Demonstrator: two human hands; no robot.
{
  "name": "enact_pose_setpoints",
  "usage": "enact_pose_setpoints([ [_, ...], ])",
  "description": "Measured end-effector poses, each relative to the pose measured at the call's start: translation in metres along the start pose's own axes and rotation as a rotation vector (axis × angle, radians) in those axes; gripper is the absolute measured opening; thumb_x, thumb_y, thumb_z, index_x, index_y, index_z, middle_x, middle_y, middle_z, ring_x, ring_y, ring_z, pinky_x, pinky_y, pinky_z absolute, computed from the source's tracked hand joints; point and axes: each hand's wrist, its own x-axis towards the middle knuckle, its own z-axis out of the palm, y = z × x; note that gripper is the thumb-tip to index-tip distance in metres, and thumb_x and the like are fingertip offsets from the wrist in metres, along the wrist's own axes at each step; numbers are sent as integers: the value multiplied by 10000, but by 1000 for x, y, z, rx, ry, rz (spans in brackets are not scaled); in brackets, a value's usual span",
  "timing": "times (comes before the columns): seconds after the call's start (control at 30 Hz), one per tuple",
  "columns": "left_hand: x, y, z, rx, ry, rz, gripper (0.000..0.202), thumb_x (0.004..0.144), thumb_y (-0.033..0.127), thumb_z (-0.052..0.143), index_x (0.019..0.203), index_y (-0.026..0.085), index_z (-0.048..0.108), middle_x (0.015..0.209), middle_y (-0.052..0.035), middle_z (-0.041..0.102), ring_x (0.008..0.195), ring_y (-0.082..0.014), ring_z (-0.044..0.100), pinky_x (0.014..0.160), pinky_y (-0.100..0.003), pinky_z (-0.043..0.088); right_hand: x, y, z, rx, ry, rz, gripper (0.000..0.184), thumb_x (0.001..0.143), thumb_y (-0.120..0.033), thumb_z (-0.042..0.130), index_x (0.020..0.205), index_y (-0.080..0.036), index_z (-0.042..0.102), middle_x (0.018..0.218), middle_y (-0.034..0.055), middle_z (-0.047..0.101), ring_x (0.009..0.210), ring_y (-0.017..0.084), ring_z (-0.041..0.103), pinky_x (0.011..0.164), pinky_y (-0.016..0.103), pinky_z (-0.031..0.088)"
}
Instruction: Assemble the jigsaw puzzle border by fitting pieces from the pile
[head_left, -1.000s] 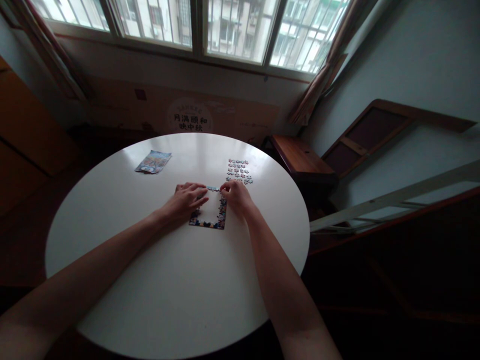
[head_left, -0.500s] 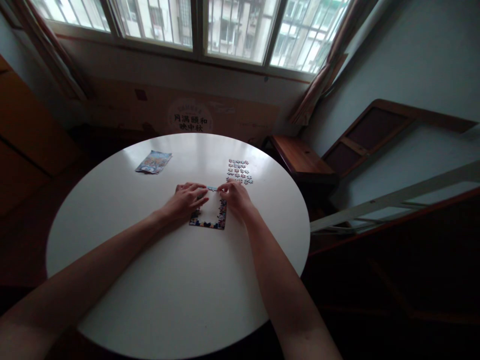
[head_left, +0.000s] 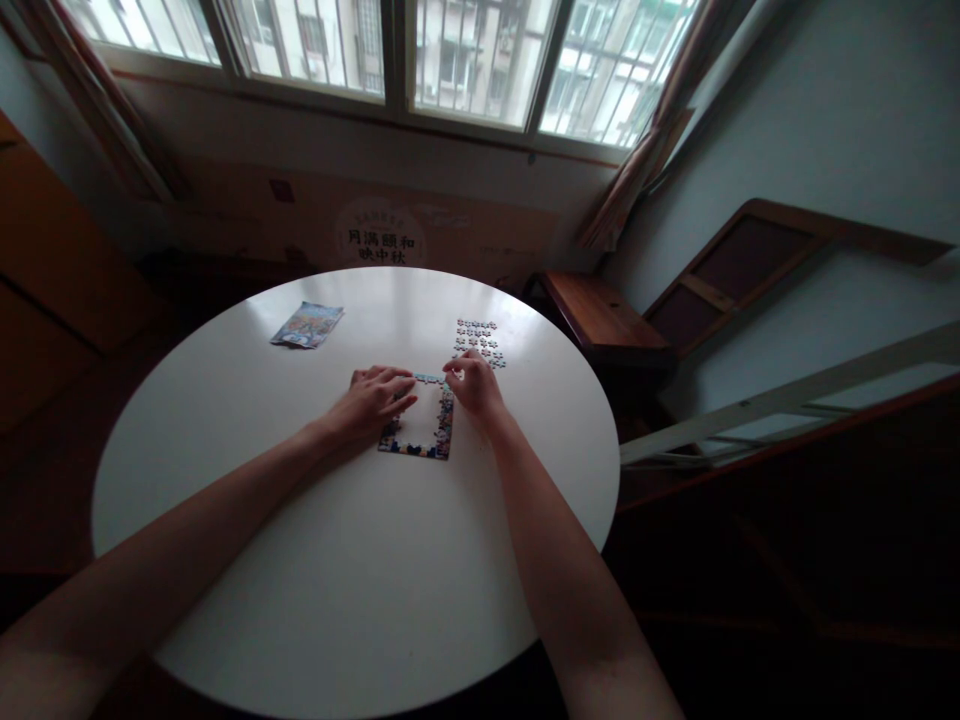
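Observation:
A jigsaw puzzle frame (head_left: 444,440) lies on the white round table, its joined border pieces forming a rectangle around a bare middle. My left hand (head_left: 373,397) rests over the frame's left side and upper left corner, fingers stretched out and spread, covering that part. Just off the upper right corner is my right hand (head_left: 476,384), with thumb and index finger curved and a small gap between their tips. I see no piece between them. Right behind this hand, loose puzzle pieces (head_left: 478,343) lie in several rows, the nearest partly hidden by it.
A crumpled colourful picture sheet (head_left: 307,325) lies at the far left of the round table (head_left: 337,590). Beyond the table's right edge stands a wooden chair (head_left: 611,315). Barred windows (head_left: 480,60) and curtains are at the back.
My right hand has drawn back slightly up and right from the frame's top edge, and its fingertips have parted. The upper right corner shows more. My left hand has stayed put.

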Motion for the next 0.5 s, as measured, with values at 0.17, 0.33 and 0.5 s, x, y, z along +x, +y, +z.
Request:
enact_pose_setpoints([
  [0.17,0,-1,1,1,4,10,389,971,473,408,1219,266,625,1319,-60,600,1191,-269,495,961,-429,319,-3,-1,0,-11,-57,-21,155,821,-162,620,846,-201,768,938,57,606,855,183,603,802,301,473],
  [0.33,0,-2,3,3,7,9,390,973,470,403,1223,266,622,1319,-59,602,1197,-267,496,967,-429,313,-4,-2,1,-6,-51,-18,152,814,-159,622,829,-202,767,925,53,612,846,178,601,797,296,471],
  [0.5,0,1,1,1,4,-1,384,974,463,402,1219,268,624,1318,-60,603,1197,-267,493,963,-425,311,0,-1,-2,26,39,3,177,816,-142,591,846,-188,759,903,53,618,823,169,599,803,292,474],
])
